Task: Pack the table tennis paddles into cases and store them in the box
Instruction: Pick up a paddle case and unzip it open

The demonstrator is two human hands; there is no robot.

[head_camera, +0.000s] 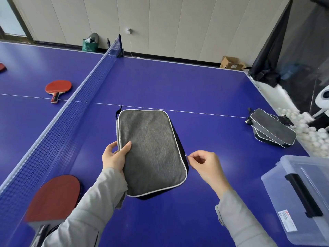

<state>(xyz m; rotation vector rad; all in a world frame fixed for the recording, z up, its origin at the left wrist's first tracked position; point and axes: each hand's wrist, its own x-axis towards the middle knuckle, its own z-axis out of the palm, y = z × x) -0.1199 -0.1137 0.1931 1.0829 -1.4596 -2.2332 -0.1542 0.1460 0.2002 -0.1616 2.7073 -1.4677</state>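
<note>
A grey paddle case with white piping is in the middle of the blue table. My left hand grips its left edge, thumb on top. My right hand pinches the small zipper pull at the case's right edge. A red paddle lies at the near left by the net, seemingly on top of another. Beyond the net lies a second red paddle, and a third shows at the left edge. Two more grey cases are stacked at the right. A clear plastic box with a black latch stands at the near right.
The net runs diagonally across the table on the left. Many white balls are heaped off the table's right edge. A cardboard box and a green bag sit on the floor by the far wall.
</note>
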